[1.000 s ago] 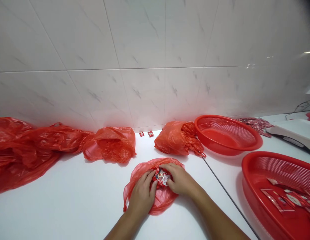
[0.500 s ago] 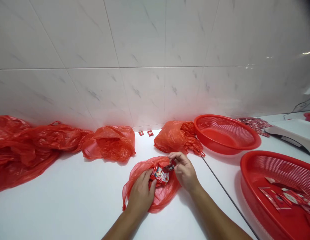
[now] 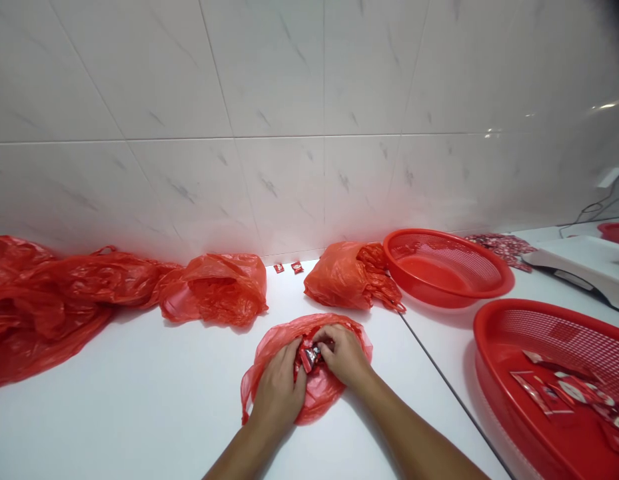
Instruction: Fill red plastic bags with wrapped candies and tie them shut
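Where the table point(image 3: 154, 400) begins at far left: red bags point(image 3: 64, 300) lie heaped against the wall point(image 3: 289, 100).
Next bag point(image 3: 214, 290): crumpled on its side, mouth facing forward.
Left hand point(image 3: 278, 390): flat on the spread bag point(image 3: 319, 403), fingers close together, thumb held apart, beside the shiny packet point(image 3: 310, 359).
Small packets point(image 3: 288, 268): two, lying by the wall.
Shiny packet: in the spread bag, between the hands.
Right hand point(image 3: 345, 357): thumb and forefinger curled in against the packet's right end; I cannot tell whether they pinch it.
Bulging bag point(image 3: 336, 277): behind the right hand, touching the far basket point(image 3: 439, 292).
Packet pile point(image 3: 504, 248): behind that basket.
Near basket point(image 3: 496, 390): holds loose wrappers point(image 3: 564, 390).
Scale point(image 3: 584, 260): beyond it, far right.
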A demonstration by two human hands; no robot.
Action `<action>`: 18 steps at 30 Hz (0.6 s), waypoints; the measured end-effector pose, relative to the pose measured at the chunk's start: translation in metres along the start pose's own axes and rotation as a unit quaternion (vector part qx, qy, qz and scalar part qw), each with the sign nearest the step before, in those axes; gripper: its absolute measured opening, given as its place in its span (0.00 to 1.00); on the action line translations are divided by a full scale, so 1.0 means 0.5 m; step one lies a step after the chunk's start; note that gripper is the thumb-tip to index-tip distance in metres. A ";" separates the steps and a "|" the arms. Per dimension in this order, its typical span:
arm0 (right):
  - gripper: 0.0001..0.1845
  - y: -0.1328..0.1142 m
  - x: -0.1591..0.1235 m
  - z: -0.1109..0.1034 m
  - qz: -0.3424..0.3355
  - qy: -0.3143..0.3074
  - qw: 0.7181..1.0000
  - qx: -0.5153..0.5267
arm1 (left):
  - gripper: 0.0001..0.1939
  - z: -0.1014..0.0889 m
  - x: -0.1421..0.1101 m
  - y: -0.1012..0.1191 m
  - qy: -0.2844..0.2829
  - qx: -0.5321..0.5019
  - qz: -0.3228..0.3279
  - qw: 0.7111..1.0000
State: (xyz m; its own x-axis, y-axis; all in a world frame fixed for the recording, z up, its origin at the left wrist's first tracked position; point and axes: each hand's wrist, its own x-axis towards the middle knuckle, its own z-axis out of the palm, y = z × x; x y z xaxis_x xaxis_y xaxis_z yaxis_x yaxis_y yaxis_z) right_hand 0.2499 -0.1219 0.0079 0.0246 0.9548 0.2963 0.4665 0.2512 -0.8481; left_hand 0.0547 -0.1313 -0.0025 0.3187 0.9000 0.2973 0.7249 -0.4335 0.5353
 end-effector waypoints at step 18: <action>0.11 0.015 0.027 -0.167 -0.059 0.208 0.970 -0.114 | 0.14 -0.045 0.014 0.033 0.193 0.063 0.166 0.965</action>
State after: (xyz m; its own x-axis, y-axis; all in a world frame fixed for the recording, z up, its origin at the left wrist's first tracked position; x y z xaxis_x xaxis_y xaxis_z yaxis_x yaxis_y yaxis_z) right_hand 0.3277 -0.1202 0.0421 0.2913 0.7631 0.5769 0.6705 0.2673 -0.6921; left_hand 0.0553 -0.1331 0.0264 0.3134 0.6177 0.7212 0.6974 -0.6652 0.2667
